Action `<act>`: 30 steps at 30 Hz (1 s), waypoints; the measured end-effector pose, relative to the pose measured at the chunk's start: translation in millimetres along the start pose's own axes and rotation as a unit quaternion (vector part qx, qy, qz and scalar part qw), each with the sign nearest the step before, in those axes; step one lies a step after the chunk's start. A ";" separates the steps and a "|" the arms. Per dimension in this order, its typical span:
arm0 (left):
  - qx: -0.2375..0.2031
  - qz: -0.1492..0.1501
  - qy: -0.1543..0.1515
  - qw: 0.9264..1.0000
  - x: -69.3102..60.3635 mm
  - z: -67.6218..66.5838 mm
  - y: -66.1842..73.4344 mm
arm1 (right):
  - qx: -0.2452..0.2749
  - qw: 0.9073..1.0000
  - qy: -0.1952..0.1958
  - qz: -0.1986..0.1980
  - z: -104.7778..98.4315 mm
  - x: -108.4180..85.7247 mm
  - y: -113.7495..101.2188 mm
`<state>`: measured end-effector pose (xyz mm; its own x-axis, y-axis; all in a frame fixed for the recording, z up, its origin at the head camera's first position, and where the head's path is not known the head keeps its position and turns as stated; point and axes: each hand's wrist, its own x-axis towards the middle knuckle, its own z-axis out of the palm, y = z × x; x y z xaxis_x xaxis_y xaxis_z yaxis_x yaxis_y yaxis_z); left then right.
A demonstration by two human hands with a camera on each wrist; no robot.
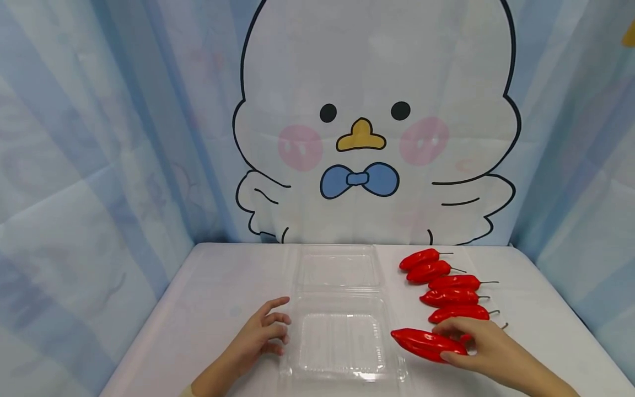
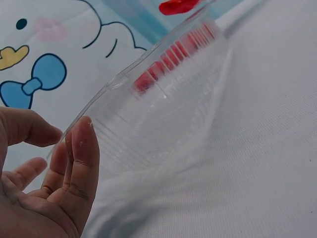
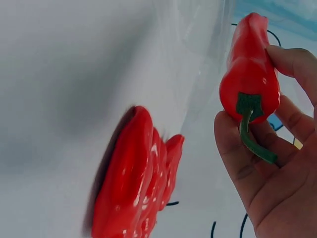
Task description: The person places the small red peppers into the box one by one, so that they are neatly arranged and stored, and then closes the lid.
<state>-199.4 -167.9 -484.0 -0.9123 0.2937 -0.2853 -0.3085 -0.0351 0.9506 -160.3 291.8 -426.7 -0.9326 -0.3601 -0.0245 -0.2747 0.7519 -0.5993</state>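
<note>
My right hand point(image 1: 478, 347) pinches a glossy red chili pepper point(image 1: 421, 343) between thumb and fingers, above the table at the right of a clear plastic box. In the right wrist view its green stem point(image 3: 251, 134) points back toward the palm. The clear box point(image 1: 342, 344) lies open in the middle, its lid point(image 1: 339, 270) folded flat toward the back. Nothing shows inside it. At the box's left edge my left hand point(image 1: 260, 333) has its fingers spread and loosely bent; in the left wrist view the fingertips point(image 2: 85, 131) are at the rim, and I cannot tell whether they touch.
Several more red chili peppers point(image 1: 451, 298) lie in a column right of the box, stems pointing right. A white cloth covers the table point(image 1: 198, 309). Behind it hangs a curtain point(image 1: 367, 71) with a cartoon bird; blue curtains point(image 1: 99, 138) stand at both sides.
</note>
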 end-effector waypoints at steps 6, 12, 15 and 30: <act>-0.002 0.006 -0.005 1.000 -1.4 -0.9 -0.4 | 0.016 0.999 0.003 -0.028 7.7 9.6 -16.5; -0.002 0.007 -0.005 1.000 -0.4 -1.1 -1.1 | 0.022 0.999 -0.008 -0.035 13.5 23.0 -31.7; -0.003 0.008 -0.006 1.000 -0.6 -1.2 -2.0 | 0.031 0.999 -0.018 -0.034 17.2 28.4 -37.8; -0.009 0.008 -0.004 1.000 -2.1 0.8 -3.7 | 0.056 0.996 -0.059 -0.024 37.4 45.5 -58.2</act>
<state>-196.2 -167.6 -486.8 -0.9146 0.3012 -0.2698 -0.2994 -0.0561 0.9525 -178.1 211.0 -422.9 -0.8828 -0.4622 -0.0841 -0.2848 0.6688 -0.6867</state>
